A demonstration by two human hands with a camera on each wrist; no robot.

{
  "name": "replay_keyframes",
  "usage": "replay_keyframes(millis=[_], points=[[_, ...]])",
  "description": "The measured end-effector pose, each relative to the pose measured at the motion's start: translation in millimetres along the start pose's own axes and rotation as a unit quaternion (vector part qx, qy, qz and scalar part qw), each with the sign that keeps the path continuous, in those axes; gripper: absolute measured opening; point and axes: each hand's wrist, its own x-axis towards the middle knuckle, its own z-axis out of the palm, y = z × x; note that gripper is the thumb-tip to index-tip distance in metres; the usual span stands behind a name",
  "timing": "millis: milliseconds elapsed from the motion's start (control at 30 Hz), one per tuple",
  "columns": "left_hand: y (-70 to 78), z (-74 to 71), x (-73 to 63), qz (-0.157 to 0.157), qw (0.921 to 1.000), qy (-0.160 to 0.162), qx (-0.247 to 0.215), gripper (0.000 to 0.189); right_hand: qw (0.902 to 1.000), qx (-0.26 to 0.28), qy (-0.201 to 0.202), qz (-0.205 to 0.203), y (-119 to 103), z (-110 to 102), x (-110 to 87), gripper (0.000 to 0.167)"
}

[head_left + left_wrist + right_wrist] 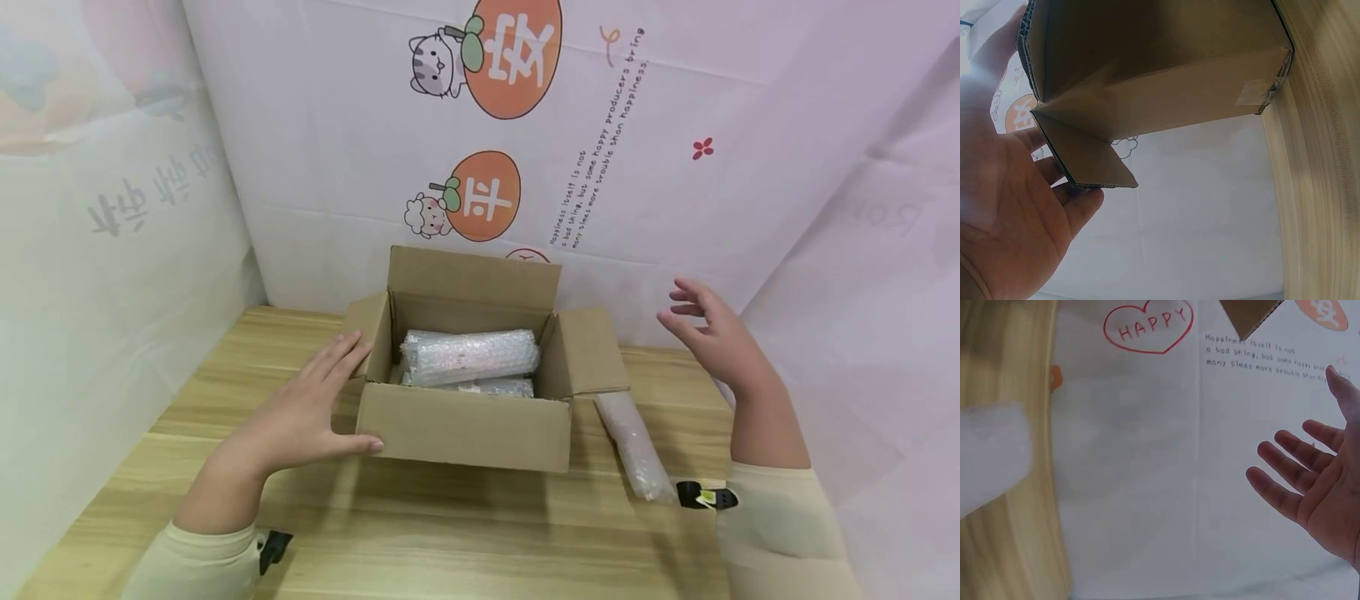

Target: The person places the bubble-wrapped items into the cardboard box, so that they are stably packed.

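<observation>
An open cardboard box [465, 425] stands on the table with its flaps spread outward. Inside it lie bubble-wrapped packages [476, 354], stacked one over another; what they contain cannot be made out. My left hand [300, 417] touches the box's left side, its fingers resting along the left flap [1088, 153] and the thumb near the corner of the front flap. Off to the right, my right hand [712, 337] hovers in the air, holding nothing, with loosely spread fingers. Below it, a bubble-wrapped roll [637, 446] lies on the table, its far end partly hidden under the right flap.
The wooden table [442, 533] meets white printed cloth walls [322, 150] at the back and both sides. The box stands close to the back cloth. A dark strap end [705, 496] shows at the right sleeve, and another dark strap piece [275, 550] at the left.
</observation>
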Motion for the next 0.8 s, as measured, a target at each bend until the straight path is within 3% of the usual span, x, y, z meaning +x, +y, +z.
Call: replay_keyframes(millis=[200, 533, 800], points=[[0.2, -1.7, 0.0, -0.001, 1.0, -0.004, 0.005, 0.122, 0.9994, 0.001, -0.002, 0.035, 26.7, 9.6, -14.5, 0.081], [-0.3, -1.7, -0.3, 0.001, 1.0, -0.003, 0.008, 0.121, 0.9917, -0.029, -0.077, 0.099, 67.0, 43.7, -36.8, 0.093], [1.5, -1.8, -0.4, 0.0, 0.9999, -0.006, 0.009, 0.121, 0.984, -0.049, -0.103, 0.137, 85.5, 67.4, -49.4, 0.099]])
